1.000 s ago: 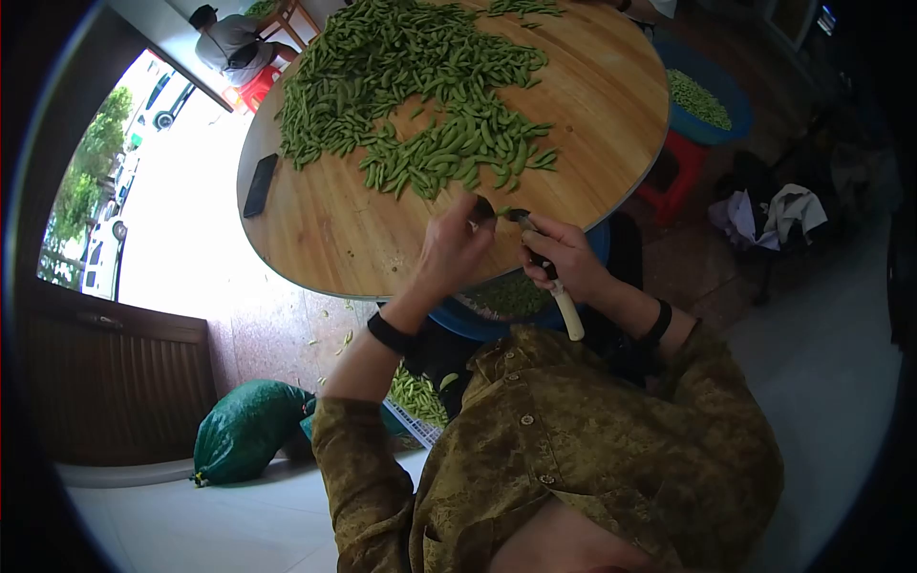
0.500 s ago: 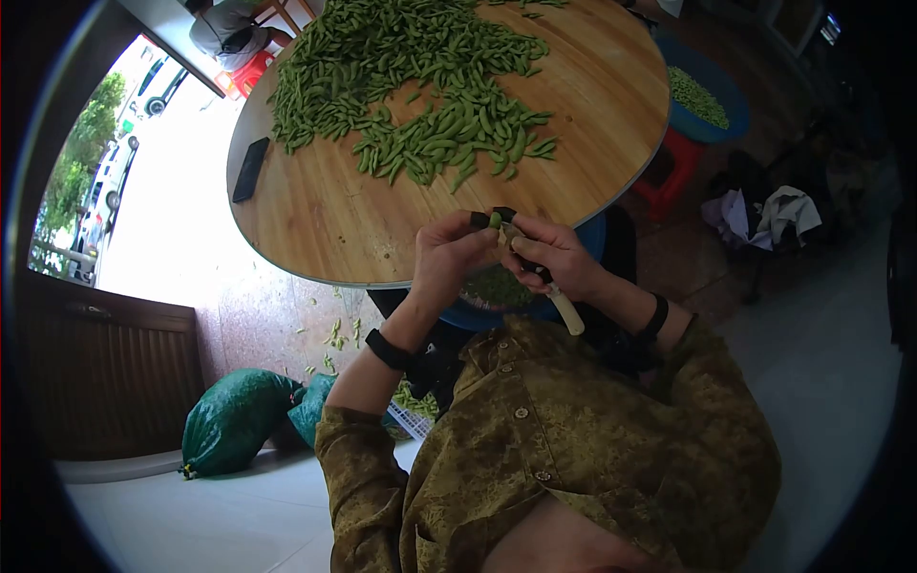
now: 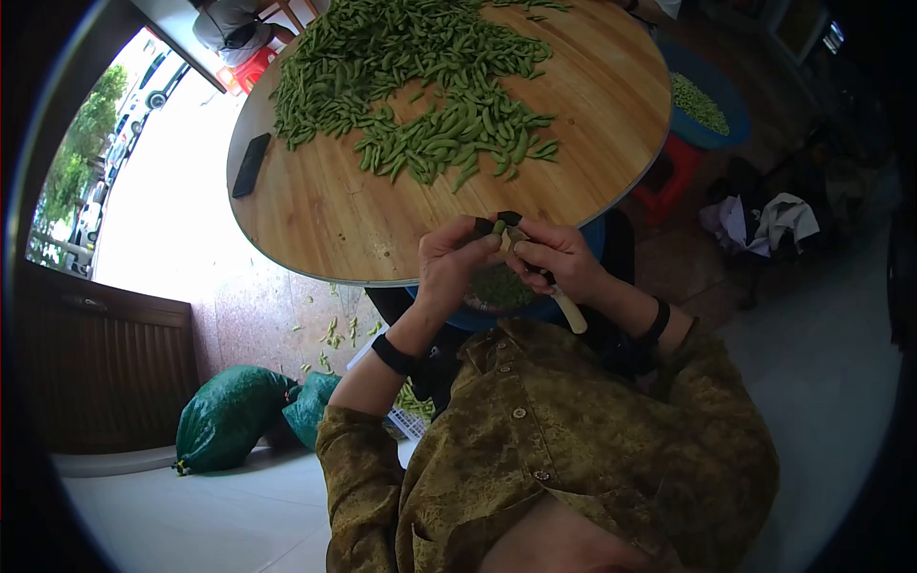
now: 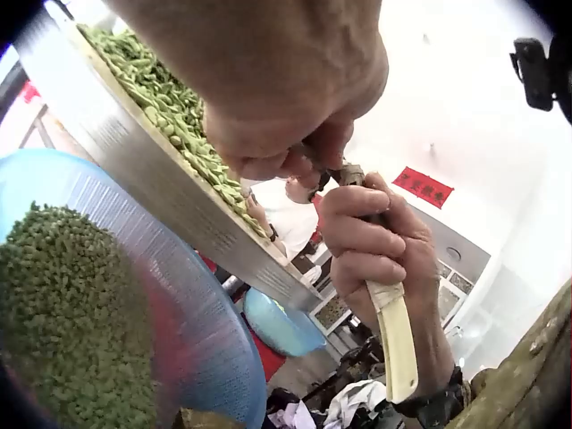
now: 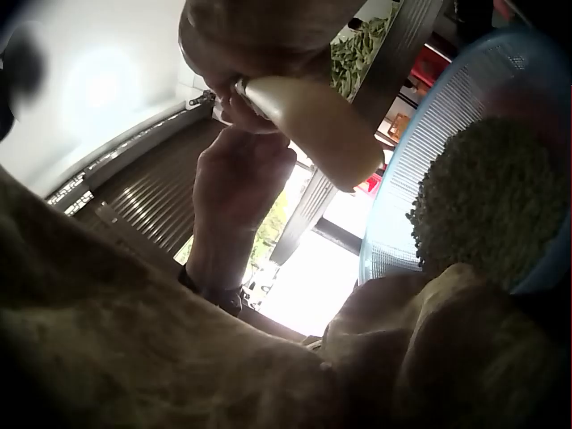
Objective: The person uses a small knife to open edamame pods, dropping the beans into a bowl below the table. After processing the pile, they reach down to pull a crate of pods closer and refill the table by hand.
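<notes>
Between the fingertips of both hands, at the near edge of the round table, is a small green bean pod (image 3: 499,227). My left hand (image 3: 447,267) pinches it between thumb and forefinger. My right hand (image 3: 565,265) curls round a tool with a cream handle (image 4: 396,344), wrapped in tape near the fingers; its working end is hidden at the pod. Dark covers sit on some fingertips. A big heap of green bean pods (image 3: 401,72) lies beyond the hands on the wooden table (image 3: 325,224). Below them stands a blue basket (image 5: 393,214) holding a mound of small green beans (image 4: 71,313).
A dark phone-like slab (image 3: 251,165) lies at the table's left. Right of the table, a blue basin (image 3: 731,100) of pale green beans stands over a red stool (image 3: 671,177). Green sacks (image 3: 234,418) and scattered pods (image 3: 331,334) are on the floor at left.
From apart, the left hand has come in against the right, and the pod is now between their fingertips. Over the last half second the hands barely move. The head view has shifted slightly.
</notes>
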The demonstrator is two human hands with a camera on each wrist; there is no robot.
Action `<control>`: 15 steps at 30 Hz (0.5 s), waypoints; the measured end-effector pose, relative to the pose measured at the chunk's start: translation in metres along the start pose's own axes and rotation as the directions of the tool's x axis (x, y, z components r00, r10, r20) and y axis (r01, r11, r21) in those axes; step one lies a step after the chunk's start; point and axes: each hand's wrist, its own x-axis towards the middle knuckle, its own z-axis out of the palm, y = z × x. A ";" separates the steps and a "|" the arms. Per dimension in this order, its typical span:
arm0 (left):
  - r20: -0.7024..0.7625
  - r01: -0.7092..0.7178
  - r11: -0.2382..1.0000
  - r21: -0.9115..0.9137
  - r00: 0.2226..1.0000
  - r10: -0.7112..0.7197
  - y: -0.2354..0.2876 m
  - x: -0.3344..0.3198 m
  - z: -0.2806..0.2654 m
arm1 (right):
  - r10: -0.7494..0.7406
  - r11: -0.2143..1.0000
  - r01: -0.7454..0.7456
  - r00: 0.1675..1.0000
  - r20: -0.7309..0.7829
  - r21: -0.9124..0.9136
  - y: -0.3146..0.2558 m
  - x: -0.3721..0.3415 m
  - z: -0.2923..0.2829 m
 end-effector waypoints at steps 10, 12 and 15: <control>0.220 0.306 0.867 -0.393 0.947 -0.235 0.002 0.006 -0.008 | -0.006 1.000 0.005 1.000 0.018 0.020 -0.006 -0.003 -0.002; 0.452 0.465 0.710 -0.528 0.862 -0.228 -0.004 0.009 -0.013 | 0.001 0.999 0.000 1.000 0.024 -0.042 -0.003 -0.001 -0.003; 0.418 0.491 0.702 -0.515 0.860 -0.294 -0.016 0.013 -0.016 | -0.573 0.421 0.535 0.783 0.242 -0.733 0.017 0.004 -0.011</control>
